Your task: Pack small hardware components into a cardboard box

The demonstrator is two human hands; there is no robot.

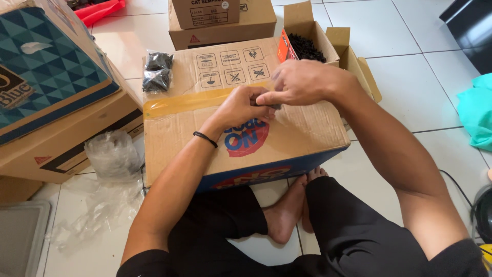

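Note:
Both my hands meet over the top of a taped brown cardboard box (184, 128) that lies in front of my crossed legs. My left hand (241, 106), with a black band at the wrist, is closed around a small dark part (275, 106). The fingers of my right hand (302, 82) pinch the same part from the right. The part is mostly hidden by the fingers. A clear bag of black parts (157, 71) lies on the box's far left corner.
A small open carton holding many black pieces (306, 47) stands behind the box. Stacked cartons (56, 97) are at the left, another carton (220, 20) at the back. Crumpled clear plastic (110, 156) lies on the white tile floor. A teal cloth (476, 110) is at the right.

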